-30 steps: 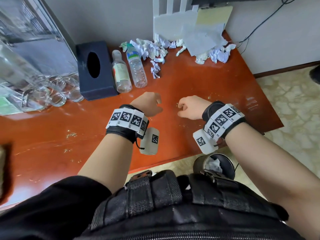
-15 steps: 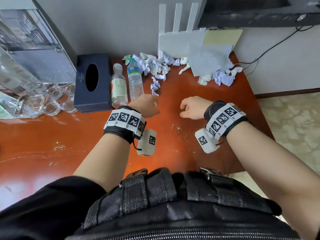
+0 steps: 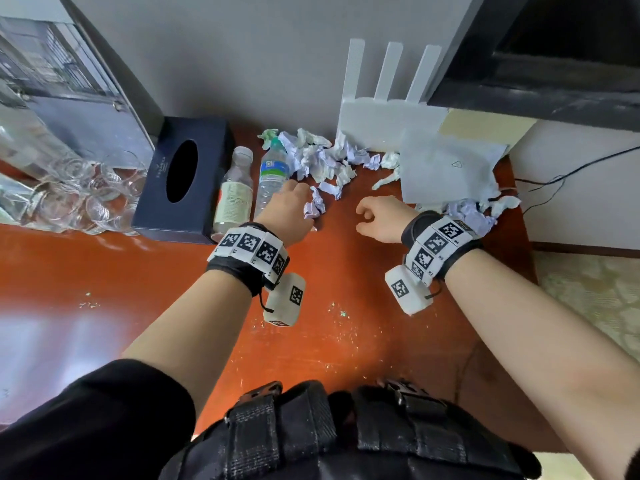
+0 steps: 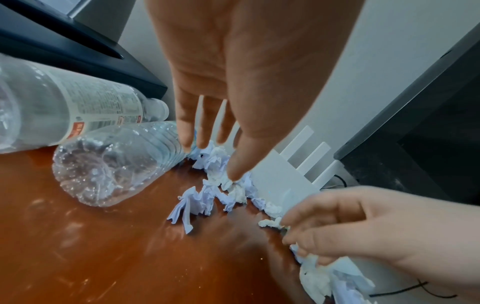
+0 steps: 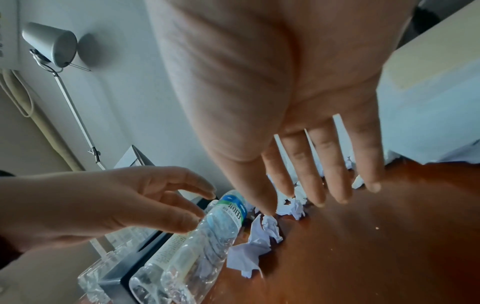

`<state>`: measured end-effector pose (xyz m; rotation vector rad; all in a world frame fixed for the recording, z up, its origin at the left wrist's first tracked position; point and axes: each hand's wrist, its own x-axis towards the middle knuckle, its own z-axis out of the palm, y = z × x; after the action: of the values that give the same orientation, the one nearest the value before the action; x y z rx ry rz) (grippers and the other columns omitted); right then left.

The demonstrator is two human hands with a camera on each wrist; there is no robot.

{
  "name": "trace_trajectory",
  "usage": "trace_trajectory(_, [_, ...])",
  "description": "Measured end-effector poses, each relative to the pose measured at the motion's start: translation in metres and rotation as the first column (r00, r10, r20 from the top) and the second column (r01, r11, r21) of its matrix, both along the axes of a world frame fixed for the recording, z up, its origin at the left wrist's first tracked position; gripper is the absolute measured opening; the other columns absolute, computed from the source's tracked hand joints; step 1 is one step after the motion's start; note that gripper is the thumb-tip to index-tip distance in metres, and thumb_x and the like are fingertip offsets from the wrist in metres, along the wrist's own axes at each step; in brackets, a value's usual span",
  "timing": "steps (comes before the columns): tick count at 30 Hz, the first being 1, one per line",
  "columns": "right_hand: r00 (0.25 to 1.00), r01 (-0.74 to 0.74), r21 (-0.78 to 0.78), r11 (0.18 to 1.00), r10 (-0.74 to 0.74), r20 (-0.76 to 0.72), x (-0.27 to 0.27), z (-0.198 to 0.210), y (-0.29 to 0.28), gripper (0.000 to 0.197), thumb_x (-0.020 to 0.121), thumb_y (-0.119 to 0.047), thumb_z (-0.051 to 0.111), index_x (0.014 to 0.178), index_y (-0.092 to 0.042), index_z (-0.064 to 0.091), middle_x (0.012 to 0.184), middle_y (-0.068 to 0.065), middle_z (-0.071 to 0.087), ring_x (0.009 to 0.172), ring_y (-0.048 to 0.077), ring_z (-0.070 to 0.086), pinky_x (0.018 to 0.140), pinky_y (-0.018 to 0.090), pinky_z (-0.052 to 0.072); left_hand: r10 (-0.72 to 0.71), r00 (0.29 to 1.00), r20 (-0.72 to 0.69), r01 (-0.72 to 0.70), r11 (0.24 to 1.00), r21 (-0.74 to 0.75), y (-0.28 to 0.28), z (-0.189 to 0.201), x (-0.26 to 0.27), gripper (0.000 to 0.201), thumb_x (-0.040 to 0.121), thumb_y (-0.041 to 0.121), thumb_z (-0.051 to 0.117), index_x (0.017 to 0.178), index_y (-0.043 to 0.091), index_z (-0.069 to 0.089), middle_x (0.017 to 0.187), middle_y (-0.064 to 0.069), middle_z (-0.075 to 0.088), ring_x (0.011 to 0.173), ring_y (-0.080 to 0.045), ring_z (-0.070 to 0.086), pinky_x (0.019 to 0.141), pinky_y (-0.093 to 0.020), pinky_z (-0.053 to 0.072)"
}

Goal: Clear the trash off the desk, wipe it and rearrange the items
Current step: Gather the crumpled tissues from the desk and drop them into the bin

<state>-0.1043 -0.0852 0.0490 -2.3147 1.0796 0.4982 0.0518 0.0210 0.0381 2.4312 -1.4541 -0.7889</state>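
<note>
Crumpled paper scraps (image 3: 322, 161) lie heaped at the back of the orange-brown desk (image 3: 156, 289), with a second heap (image 3: 467, 213) at the right edge. Two clear plastic bottles (image 3: 272, 174) (image 3: 235, 194) lie side by side left of the scraps. My left hand (image 3: 287, 206) hovers open over the nearer bottle's base and a small scrap (image 3: 313, 206); in the left wrist view its fingers (image 4: 187, 131) point straight down at the paper (image 4: 218, 181). My right hand (image 3: 377, 216) is open too, fingers (image 5: 319, 185) spread just above the desk, holding nothing.
A dark tissue box (image 3: 183, 178) sits left of the bottles, with several drinking glasses (image 3: 79, 195) beyond it. A white router (image 3: 381, 112) and a loose sheet (image 3: 446, 168) stand against the wall under a dark screen (image 3: 554, 64). Crumbs (image 3: 339, 317) dot the desk.
Both hands moved forward from mid-desk to the bottles and paper at the back, and their curled fingers have straightened. The view has tilted up; the bin by the desk's near edge is out of sight.
</note>
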Motion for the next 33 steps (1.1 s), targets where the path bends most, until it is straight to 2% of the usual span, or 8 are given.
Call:
trace_trajectory(5, [0.997,-0.003,-0.034,0.999,0.006,0.071,0.025,-0.019,-0.026,0.057,0.089,-0.029,0.058,0.141,-0.015,0.037,0.141,0.010,0.041,0.127,0.028,0.044,0.102,0.042,0.041,0.025,0.992,0.121,-0.018,0.998,-0.056,-0.021,-0.013,0.005,0.081,0.080,0.026,0.068,0.145,0.013,0.022,0.152,-0.015,0.015,0.138,-0.032,0.024,0.110,-0.044,0.028])
trace_trajectory(10, [0.992,0.027,-0.062,0.998,-0.019,0.126,0.049,-0.038,-0.048,0.074,0.084,-0.032,0.065,0.145,-0.014,0.026,0.148,0.012,0.029,0.134,0.031,0.035,0.105,0.046,0.038,-0.051,0.975,0.215,0.036,0.997,0.072,-0.046,-0.024,0.014,0.111,0.074,0.037,0.074,0.151,0.022,-0.005,0.157,-0.014,-0.011,0.145,-0.033,-0.002,0.116,-0.046,0.009])
trace_trajectory(15, [0.993,-0.071,-0.168,0.983,0.086,0.081,0.067,-0.054,-0.061,0.089,0.081,-0.037,0.070,0.148,-0.017,0.015,0.150,0.013,0.024,0.135,0.034,0.030,0.104,0.046,0.036,-0.180,0.935,0.307,0.111,0.967,0.228,-0.066,-0.041,0.024,0.128,0.069,0.055,0.072,0.146,0.019,-0.022,0.155,-0.017,-0.020,0.145,-0.035,-0.011,0.118,-0.050,0.003])
trace_trajectory(18, [0.991,-0.098,-0.184,0.978,0.112,0.070,0.074,-0.064,-0.064,0.095,0.078,-0.040,0.072,0.149,-0.021,0.012,0.151,0.011,0.019,0.136,0.034,0.027,0.103,0.046,0.036,-0.231,0.918,0.322,0.133,0.945,0.298,-0.073,-0.047,0.029,0.126,0.071,0.058,0.069,0.145,0.018,-0.025,0.154,-0.017,-0.023,0.144,-0.034,-0.015,0.117,-0.052,-0.002])
trace_trajectory(22, [0.987,-0.095,-0.130,0.987,0.111,0.118,0.080,-0.075,-0.069,0.097,0.075,-0.036,0.074,0.149,-0.031,0.011,0.152,0.008,0.013,0.136,0.033,0.027,0.100,0.046,0.041,-0.267,0.904,0.335,0.145,0.926,0.348,-0.080,-0.053,0.032,0.124,0.072,0.058,0.068,0.147,0.019,-0.023,0.155,-0.016,-0.019,0.145,-0.033,-0.011,0.114,-0.056,-0.005])
trace_trajectory(25, [0.985,-0.129,-0.148,0.981,0.144,0.099,0.084,-0.081,-0.071,0.098,0.075,-0.037,0.074,0.150,-0.030,0.011,0.150,0.007,0.015,0.136,0.033,0.025,0.099,0.046,0.042,-0.302,0.880,0.367,0.159,0.915,0.371,-0.082,-0.056,0.031,0.122,0.072,0.057,0.068,0.148,0.017,-0.019,0.157,-0.016,-0.009,0.146,-0.033,-0.003,0.113,-0.058,-0.005])
trace_trajectory(29, [0.984,-0.144,-0.192,0.971,0.161,0.078,0.087,-0.086,-0.071,0.091,0.076,-0.034,0.072,0.148,-0.028,0.018,0.146,0.006,0.022,0.133,0.032,0.029,0.096,0.045,0.041,-0.340,0.857,0.388,0.189,0.907,0.376,-0.080,-0.056,0.027,0.106,0.080,0.045,0.064,0.150,0.014,-0.010,0.157,-0.014,0.005,0.145,-0.029,0.007,0.115,-0.056,-0.003])
trace_trajectory(33, [0.982,-0.158,-0.195,0.968,0.175,0.072,0.088,-0.088,-0.072,0.080,0.077,-0.029,0.070,0.143,-0.027,0.026,0.142,0.006,0.028,0.129,0.031,0.033,0.094,0.044,0.044,-0.338,0.845,0.413,0.206,0.920,0.333,-0.076,-0.056,0.022,0.086,0.085,0.026,0.059,0.150,0.015,0.002,0.152,-0.011,0.022,0.139,-0.028,0.026,0.116,-0.052,0.001])
